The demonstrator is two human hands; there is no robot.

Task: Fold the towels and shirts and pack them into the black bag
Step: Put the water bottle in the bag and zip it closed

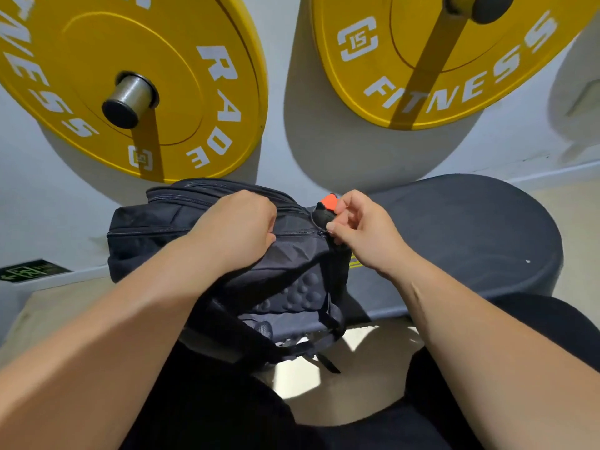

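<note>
The black bag (156, 235), a backpack with a padded, bumpy back panel, lies on its side on a dark round bench in front of me. My left hand (242, 228) grips the bag's fabric along the zipper line near the top. My right hand (360, 228) pinches the zipper pull at the bag's right end, beside a small black and orange tag (328, 204). The zipper looks drawn shut between my hands. No towels or shirts show; the bag's inside is hidden.
Two yellow weight plates (201, 92) (454, 60) hang on the white wall right behind the bag, the left one on a steel peg (130, 99). The dark padded bench (470, 235) extends to the right. My dark-clothed legs fill the lower frame over a pale floor (357, 368).
</note>
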